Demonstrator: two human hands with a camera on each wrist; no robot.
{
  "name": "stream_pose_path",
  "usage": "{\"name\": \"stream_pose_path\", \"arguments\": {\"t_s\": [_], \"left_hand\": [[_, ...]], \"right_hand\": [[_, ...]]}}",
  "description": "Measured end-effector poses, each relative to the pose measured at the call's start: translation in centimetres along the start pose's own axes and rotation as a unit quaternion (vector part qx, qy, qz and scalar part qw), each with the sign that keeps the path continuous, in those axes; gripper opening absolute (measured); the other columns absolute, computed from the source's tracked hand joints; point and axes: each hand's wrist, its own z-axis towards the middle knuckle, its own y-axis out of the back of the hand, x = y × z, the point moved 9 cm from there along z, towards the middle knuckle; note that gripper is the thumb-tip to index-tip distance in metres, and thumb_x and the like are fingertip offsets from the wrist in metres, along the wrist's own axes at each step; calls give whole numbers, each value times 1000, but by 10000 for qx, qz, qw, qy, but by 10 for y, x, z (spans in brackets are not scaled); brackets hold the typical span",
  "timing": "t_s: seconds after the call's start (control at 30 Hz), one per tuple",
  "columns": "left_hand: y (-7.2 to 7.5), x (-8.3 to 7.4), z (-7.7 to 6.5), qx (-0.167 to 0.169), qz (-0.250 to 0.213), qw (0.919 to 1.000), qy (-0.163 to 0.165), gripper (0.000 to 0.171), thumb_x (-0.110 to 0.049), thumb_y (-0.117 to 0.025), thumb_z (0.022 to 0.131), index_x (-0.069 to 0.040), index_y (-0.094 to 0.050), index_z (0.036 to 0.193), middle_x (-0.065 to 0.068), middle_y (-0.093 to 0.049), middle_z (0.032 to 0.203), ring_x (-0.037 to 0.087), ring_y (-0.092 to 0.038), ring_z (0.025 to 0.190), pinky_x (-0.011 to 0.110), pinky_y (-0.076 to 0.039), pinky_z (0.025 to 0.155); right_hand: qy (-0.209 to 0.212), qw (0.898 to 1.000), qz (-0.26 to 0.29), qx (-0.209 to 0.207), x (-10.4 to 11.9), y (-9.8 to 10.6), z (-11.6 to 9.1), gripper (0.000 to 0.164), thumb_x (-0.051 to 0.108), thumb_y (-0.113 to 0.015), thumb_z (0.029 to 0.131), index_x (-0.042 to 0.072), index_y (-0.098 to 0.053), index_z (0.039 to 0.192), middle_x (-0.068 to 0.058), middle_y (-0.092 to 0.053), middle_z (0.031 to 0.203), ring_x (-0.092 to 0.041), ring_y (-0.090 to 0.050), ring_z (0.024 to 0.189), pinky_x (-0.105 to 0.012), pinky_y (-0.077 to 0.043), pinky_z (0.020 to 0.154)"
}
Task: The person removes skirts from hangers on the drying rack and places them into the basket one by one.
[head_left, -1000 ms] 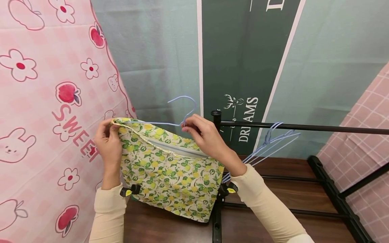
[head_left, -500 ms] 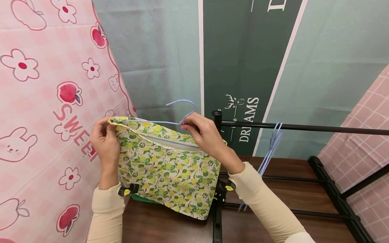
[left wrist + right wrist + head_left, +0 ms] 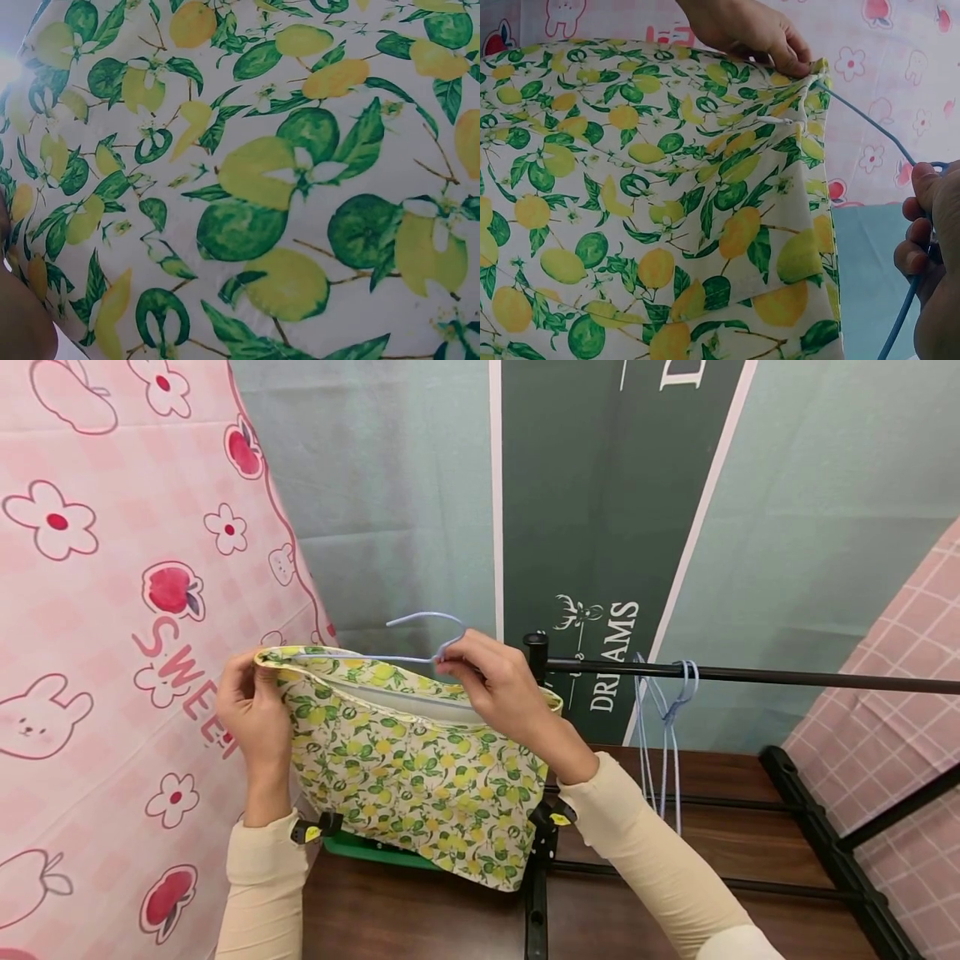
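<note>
A lemon-print cloth (image 3: 420,785), pouch-like with an open top edge, hangs between my hands. My left hand (image 3: 258,706) pinches its upper left corner between thumb and fingers. My right hand (image 3: 506,689) grips a thin blue wire hanger (image 3: 375,657) at its neck, below the hook. The hanger's left end sits inside the cloth's left corner; its right end is hidden behind my hand and the cloth. In the right wrist view the hanger runs from the corner to my right fingers (image 3: 915,244). The left wrist view is nearly filled by the printed cloth (image 3: 255,180).
To the right stands a black metal rack with a top rail (image 3: 765,676); blue wire hangers (image 3: 671,718) hang from it. A green object (image 3: 378,852) lies partly hidden below the cloth on the brown wooden surface (image 3: 420,918). A pink printed curtain (image 3: 105,635) borders the left.
Both hands have shifted slightly left and up with the cloth and hanger. The hangers on the rail have swung to hang downward. More of the green object shows.
</note>
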Motion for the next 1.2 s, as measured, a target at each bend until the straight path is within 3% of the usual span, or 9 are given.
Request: {"name": "stream_pose_path", "arguments": {"t_s": [0.33, 0.5, 0.73, 0.93, 1.2], "left_hand": [[14, -8, 5, -510, -257, 9983, -118, 23, -3, -73, 97, 19, -71, 103, -7, -70, 96, 8, -65, 88, 22, -49, 79], [17, -14, 7, -625, -296, 9974, -189, 15, 3, -70, 99, 18, -72, 101, -9, -70, 94, 9, -64, 88, 23, -48, 79], [22, -16, 10, -800, -492, 9953, -255, 16, 2, -74, 97, 18, -73, 99, -6, -70, 92, 11, -65, 87, 23, -50, 80], [22, -14, 10, -814, -464, 9952, -276, 12, 9, -71, 96, 21, -72, 99, -6, -72, 93, 12, -66, 87, 23, -51, 80], [21, -1, 5, -560, -433, 9974, -141, 22, 0, -78, 94, 20, -72, 102, 0, -77, 95, 11, -69, 84, 23, -52, 77]], "right_hand": [[-46, 9997, 196, 161, 3, -16, 5, 7, 0, -72, 99, 1, -73, 105, -9, -69, 94, -14, -61, 75, -24, -50, 67], [-74, 9995, 236, 210, 0, -24, 7, 6, 1, -72, 99, 1, -73, 105, -10, -70, 96, -15, -63, 76, -24, -51, 68], [-70, 9997, 171, 170, -7, -30, 12, 7, 2, -72, 99, 0, -74, 105, -11, -73, 99, -17, -71, 84, -24, -57, 75], [-23, 10000, 36, 18, -14, -27, 14, 7, 1, -71, 99, -2, -74, 105, -12, -73, 99, -20, -73, 87, -26, -59, 79], [-130, 9998, -122, 12, -22, -28, 10, 7, 2, -70, 100, -1, -74, 106, -12, -73, 101, -20, -71, 88, -28, -58, 77]]}}
